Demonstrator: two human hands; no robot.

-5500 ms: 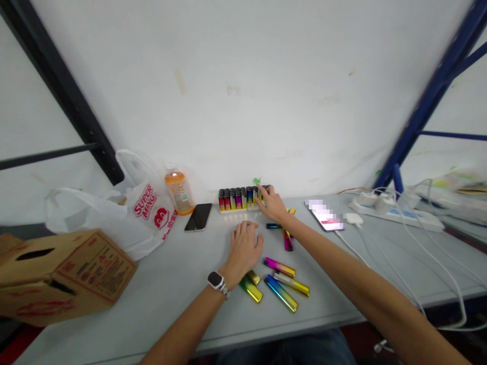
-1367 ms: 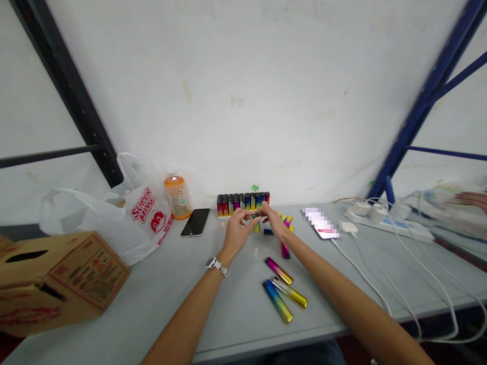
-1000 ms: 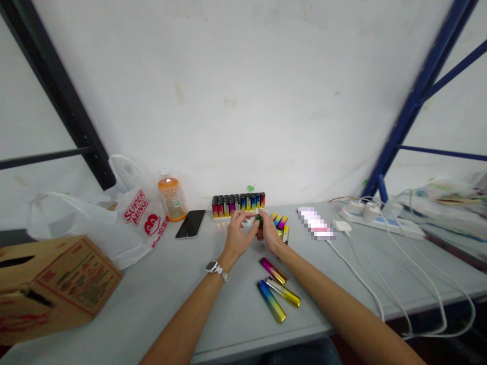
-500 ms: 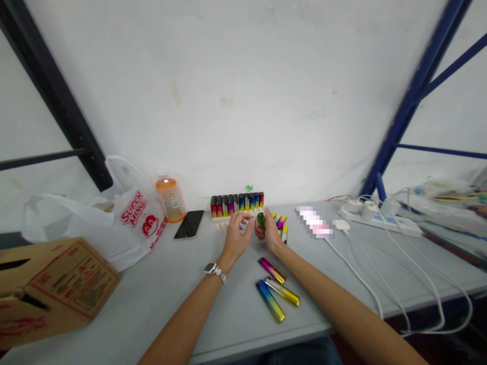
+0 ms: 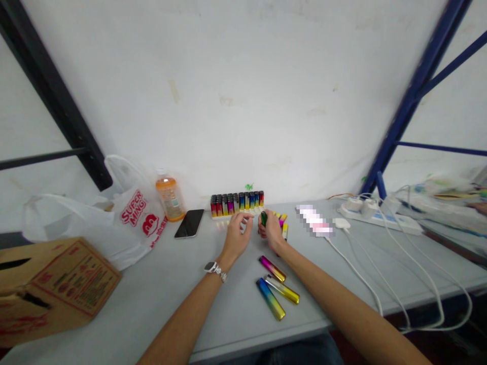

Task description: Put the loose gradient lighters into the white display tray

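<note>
My right hand point(image 5: 271, 232) is wrapped round a green lighter point(image 5: 264, 219), whose upper part shows at the thumb. To its left, my left hand point(image 5: 238, 233) hovers with fingers curved and apart, nothing visible between them. Behind both hands a white tray point(image 5: 220, 218) by the wall bears upright lighters with black tops in red, blue, purple and yellow. More lighters point(image 5: 285, 231) lie partly hidden beyond my right hand. Nearer me are a pink-and-yellow lighter point(image 5: 273, 268), a silver-and-yellow one point(image 5: 283, 290) and a blue-and-yellow one point(image 5: 271, 299), lying on the grey table point(image 5: 228, 319).
On the left are a cardboard box point(image 5: 72, 289), a white plastic bag point(image 5: 129, 228), an orange bottle point(image 5: 170, 197) and a dark phone point(image 5: 189, 223). A blurred-out phone point(image 5: 314, 221), white cables and a power strip point(image 5: 395, 223) occupy the right side.
My right hand has shifted slightly right, and the green lighter in it is turned and more covered by the fingers. My left hand has hardly moved.
</note>
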